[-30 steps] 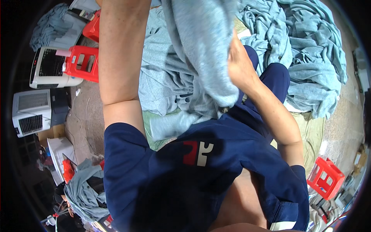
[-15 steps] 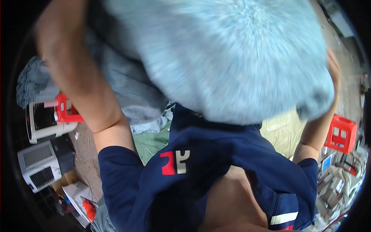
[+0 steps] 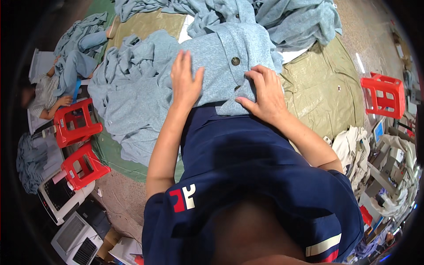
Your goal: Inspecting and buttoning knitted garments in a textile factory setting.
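Observation:
A light blue knit cardigan [image 3: 216, 51] with dark buttons lies across my lap, its button band facing up. On its left part rests my left hand [image 3: 186, 81], open, with the fingers stretched out and the thumb apart. My right hand [image 3: 267, 95] lies on the right part beside the buttons. Its fingers are slightly bent and spread from the thumb, touching the knit without a visible grip. More blue knitwear [image 3: 132, 84] is heaped against the cardigan on the left, and another blue pile [image 3: 296, 22] lies beyond on the right.
Olive and green sheeting [image 3: 322, 88] covers the floor under the garments. Red plastic stools stand at the left [image 3: 77, 123] and right [image 3: 382, 95]. Another person [image 3: 48, 90] sits at the far left with blue fabric. White appliances [image 3: 77, 238] stand lower left; cluttered shelving [image 3: 393, 163] is on the right.
The cardigan, held up close in front of me, has come down onto my lap. Both hands have lowered from its sides and now lie on top of it.

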`<state>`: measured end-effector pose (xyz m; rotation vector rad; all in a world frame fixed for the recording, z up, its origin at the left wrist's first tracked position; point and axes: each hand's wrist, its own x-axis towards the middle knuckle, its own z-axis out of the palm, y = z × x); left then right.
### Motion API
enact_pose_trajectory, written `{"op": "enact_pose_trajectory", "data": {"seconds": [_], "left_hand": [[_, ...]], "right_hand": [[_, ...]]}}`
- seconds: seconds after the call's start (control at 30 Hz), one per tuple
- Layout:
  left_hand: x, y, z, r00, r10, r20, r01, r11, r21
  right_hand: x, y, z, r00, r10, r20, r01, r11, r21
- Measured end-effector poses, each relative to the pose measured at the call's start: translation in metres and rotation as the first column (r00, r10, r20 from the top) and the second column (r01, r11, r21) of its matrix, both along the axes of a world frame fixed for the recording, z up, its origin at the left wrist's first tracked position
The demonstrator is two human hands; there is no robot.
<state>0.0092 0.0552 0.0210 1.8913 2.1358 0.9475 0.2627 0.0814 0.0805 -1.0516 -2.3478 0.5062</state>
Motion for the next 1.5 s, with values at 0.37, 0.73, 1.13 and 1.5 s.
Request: {"op": "enact_pose_trajectory", "data": {"seconds": [0.37,0.73,1.13,1.5], "left_hand": [[-0.115,-0.089,-0.104,0.817,0.555,0.159,-0.499,0.817,-0.29],[-0.14,-0.038,-0.11,0.498,0.71,0.498,-0.659,0.683,-0.315],[-0.08,-0.011,-0.073,0.824,0.547,-0.149,-0.543,0.686,-0.485],[-0.092,0.014,-0.086,0.763,0.637,-0.106,-0.503,0.484,-0.716]], "right_hand": [[0.005,0.021,0.013,0.979,0.1,-0.178,-0.098,0.995,0.02],[-0.032,0.072,-0.013,0.968,-0.143,0.208,0.124,0.987,0.103],[-0.029,0.051,-0.009,0.989,-0.005,0.149,-0.013,0.993,0.12],[-0.032,0.053,-0.011,0.963,-0.067,0.26,0.026,0.987,0.16]]}}
